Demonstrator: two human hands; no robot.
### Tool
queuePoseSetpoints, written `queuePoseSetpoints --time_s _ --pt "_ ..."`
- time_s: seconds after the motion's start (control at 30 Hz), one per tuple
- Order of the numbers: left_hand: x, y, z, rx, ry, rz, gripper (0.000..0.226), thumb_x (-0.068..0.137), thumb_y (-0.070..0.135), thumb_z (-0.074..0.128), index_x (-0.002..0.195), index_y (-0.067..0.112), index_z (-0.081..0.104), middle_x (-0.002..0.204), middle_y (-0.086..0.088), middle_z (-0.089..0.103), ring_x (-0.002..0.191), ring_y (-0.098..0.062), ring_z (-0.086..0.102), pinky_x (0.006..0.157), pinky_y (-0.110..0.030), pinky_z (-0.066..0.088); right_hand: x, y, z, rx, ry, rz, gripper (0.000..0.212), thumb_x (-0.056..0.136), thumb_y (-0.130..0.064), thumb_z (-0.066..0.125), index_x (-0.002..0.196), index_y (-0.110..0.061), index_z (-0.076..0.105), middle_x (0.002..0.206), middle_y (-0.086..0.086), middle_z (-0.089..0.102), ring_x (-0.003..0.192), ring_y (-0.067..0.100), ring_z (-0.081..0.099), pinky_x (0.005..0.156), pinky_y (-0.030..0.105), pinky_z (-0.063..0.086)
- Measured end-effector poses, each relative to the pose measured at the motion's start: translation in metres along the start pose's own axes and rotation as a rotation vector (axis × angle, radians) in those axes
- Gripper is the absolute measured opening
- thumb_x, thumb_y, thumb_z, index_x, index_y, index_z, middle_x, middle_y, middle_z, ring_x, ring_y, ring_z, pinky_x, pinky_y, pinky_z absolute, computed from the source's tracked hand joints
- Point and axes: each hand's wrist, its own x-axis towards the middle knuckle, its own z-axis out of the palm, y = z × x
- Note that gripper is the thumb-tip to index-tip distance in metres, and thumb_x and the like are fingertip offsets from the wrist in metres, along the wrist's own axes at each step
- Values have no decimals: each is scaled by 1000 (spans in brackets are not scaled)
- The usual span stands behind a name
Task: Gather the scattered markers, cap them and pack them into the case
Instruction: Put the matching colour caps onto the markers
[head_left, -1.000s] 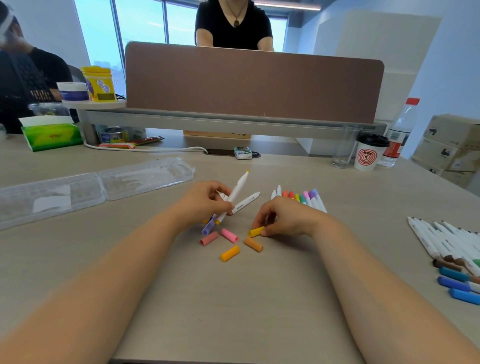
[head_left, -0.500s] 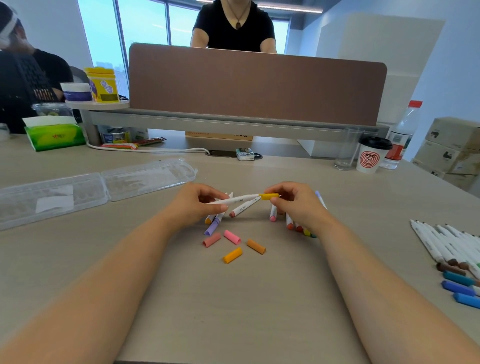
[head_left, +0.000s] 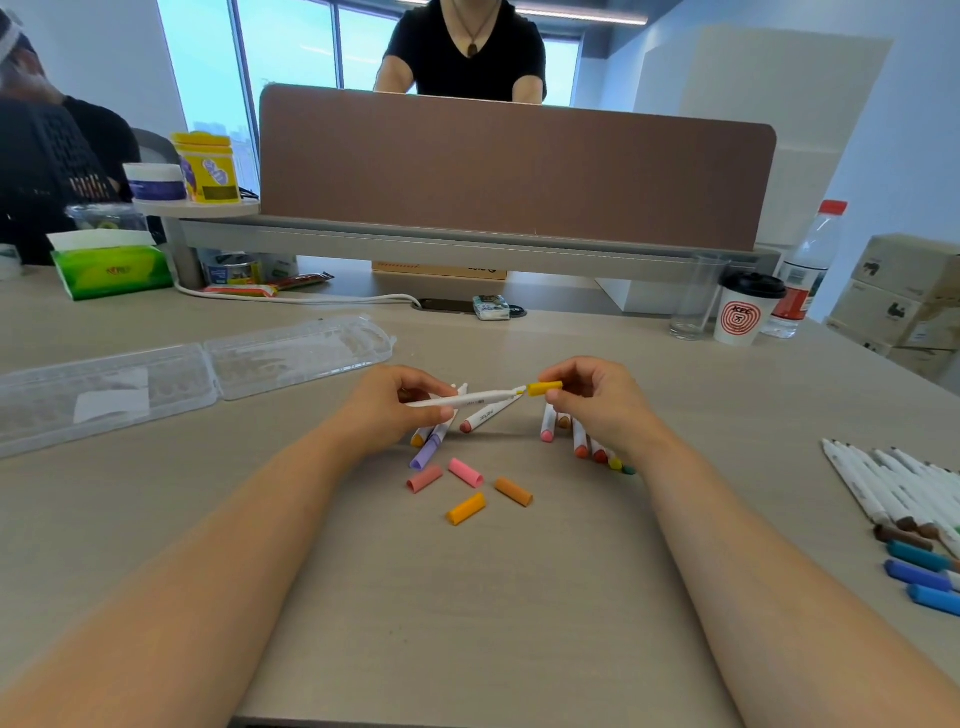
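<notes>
Both work above the loose caps (head_left: 465, 508): left hand (head_left: 395, 410) grips the marker (head_left: 467, 400), right hand (head_left: 597, 402) pinches the yellow cap (head_left: 545, 388); a straight push should seat it.

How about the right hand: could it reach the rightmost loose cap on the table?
Probably yes, once freed: the right hand pinches a yellow cap, but only bare table separates it from that orange cap.

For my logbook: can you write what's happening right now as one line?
step: capping | left hand: holds white marker | right hand: pinches yellow cap at its tip | case: open
</notes>
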Motion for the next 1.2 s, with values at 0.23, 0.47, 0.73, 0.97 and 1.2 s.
queuePoseSetpoints --time_s 0.23,0.47,0.73,0.97,1.2 --pt "0 -1 2 15 -2 18 23 77 15 73 100 19 69 87 0 63 76 -12 55 61 -19 47 -3 -4 3 -12 -74 -41 17 84 -5 66 92 -20 67 83 -8 62 78 6 57 70 12 46" --pt "-4 5 6 -262 122 83 31 69 -2 76 84 18 58 81 5 64 69 -1 65 66 -12 52 -4 -4 3 45 -100 -29 16 82 -6 68 89 -20 68 86 -1 68 81 13 61 76 20 53" --pt "-5 5 4 -270 136 95 19 72 2 73 76 19 66 79 5 67 67 0 64 65 -11 53 -3 -5 1 18 -78 -9 18 83 -6 67 99 -12 72 78 -7 66 69 5 57 63 12 48" --pt "-7 7 5 -258 147 49 19 72 4 74 75 20 66 77 4 66 71 -8 62 68 -16 52 -3 -6 3 -6 -119 12 18 83 -7 67 100 -10 72 75 -4 66 66 7 58 61 11 48" --pt "-3 7 10 -297 177 31 13 74 6 73 79 17 67 76 6 66 61 4 62 59 -7 50 -5 -9 7 245 -36 20 14 85 -5 64 87 -19 68 78 -3 65 72 7 59 61 11 48"
